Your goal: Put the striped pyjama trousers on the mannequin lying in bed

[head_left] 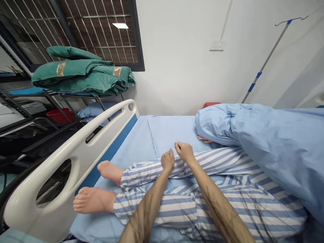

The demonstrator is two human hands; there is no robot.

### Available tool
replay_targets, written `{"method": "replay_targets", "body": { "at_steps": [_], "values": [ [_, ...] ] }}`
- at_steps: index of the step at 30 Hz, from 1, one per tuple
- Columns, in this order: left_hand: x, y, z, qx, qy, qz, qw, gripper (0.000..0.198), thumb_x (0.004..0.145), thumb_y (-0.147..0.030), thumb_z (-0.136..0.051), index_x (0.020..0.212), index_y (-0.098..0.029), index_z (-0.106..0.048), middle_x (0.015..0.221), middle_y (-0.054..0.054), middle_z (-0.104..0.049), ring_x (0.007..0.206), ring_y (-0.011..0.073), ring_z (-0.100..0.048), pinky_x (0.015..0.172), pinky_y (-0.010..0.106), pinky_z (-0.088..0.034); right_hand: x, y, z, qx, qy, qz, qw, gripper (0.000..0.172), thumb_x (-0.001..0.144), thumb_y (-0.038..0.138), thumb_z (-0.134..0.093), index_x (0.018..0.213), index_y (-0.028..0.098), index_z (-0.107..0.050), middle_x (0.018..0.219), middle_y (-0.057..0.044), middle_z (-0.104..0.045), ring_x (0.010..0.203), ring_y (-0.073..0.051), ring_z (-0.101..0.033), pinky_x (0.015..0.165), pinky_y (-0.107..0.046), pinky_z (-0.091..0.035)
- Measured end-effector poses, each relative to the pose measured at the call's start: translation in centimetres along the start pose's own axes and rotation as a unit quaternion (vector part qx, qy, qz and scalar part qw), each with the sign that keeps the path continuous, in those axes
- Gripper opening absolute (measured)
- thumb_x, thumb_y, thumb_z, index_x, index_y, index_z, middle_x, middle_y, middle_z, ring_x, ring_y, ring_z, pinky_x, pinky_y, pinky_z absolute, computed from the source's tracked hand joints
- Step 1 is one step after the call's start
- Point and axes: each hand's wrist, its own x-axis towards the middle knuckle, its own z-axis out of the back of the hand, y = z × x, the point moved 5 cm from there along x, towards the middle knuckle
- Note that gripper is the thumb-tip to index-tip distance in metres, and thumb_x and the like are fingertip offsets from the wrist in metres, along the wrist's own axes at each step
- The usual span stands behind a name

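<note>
Head view, item by item: your left hand (167, 160), fingers curled into a narrow grip, rests on the blue-and-white striped pyjama trousers (202, 209) of a figure lying on the bed; your right hand (184, 152), curled the same way, sits just beyond it at the upper edge of the same cloth. Whether either grip pinches the fabric, you cannot tell from this view. The trousers lie on a pale blue bed sheet (162, 135) and end at two bare feet (93, 200), near the white bed rail (73, 155). Nearest obstruction: a bunched blue quilt (270, 145), just past your right hand, with pale digits (204, 139) showing under its edge. Also listed: a folded green quilt (83, 72) on a metal rack (54, 103), a red basin (59, 115), a blue pillow (96, 111), an IV pole (265, 60) and a wall socket plate (217, 45).
</note>
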Motion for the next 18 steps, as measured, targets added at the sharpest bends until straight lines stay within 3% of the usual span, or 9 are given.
{"method": "replay_targets", "body": {
  "at_steps": [7,13,18],
  "values": [
    [0.5,0.6,-0.7,-0.042,-0.011,-0.020,0.999,0.054,0.098,-0.036,-0.030,0.062,-0.018,-0.066,0.069,0.007,-0.069,0.068,0.0153,-0.057,0.066,0.029,-0.031,-2.0,-4.8,-2.0,0.080,-0.051,-0.116,0.989,0.045,0.094,0.034,-0.039,0.054,0.021,-0.053,0.052,-0.001,-0.055,0.054,-0.012,-0.041,0.058,-0.028,-0.020],
    [1.5,-2.9,-0.7,-0.128,0.001,-0.034,0.991,0.054,0.096,-0.037,-0.030,0.050,-0.019,-0.053,0.051,0.000,-0.049,0.056,0.0123,-0.046,0.058,0.027,-0.031,-1.8,-5.2,-1.2,0.184,-0.104,-0.121,0.970,0.046,0.093,0.042,-0.034,0.052,0.023,-0.039,0.048,0.003,-0.045,0.052,-0.012,-0.036,0.057,-0.027,-0.024],
    [0.5,-5.3,-3.1,-0.118,0.027,-0.038,0.992,0.053,0.098,-0.035,-0.030,0.064,-0.017,-0.066,0.066,0.006,-0.067,0.068,0.0152,-0.058,0.065,0.026,-0.038,-1.8,-6.0,-1.3,0.230,-0.124,-0.144,0.954,0.048,0.091,0.050,-0.032,0.052,0.023,-0.036,0.047,0.003,-0.043,0.052,-0.012,-0.036,0.054,-0.026,-0.027]
  ]
}}
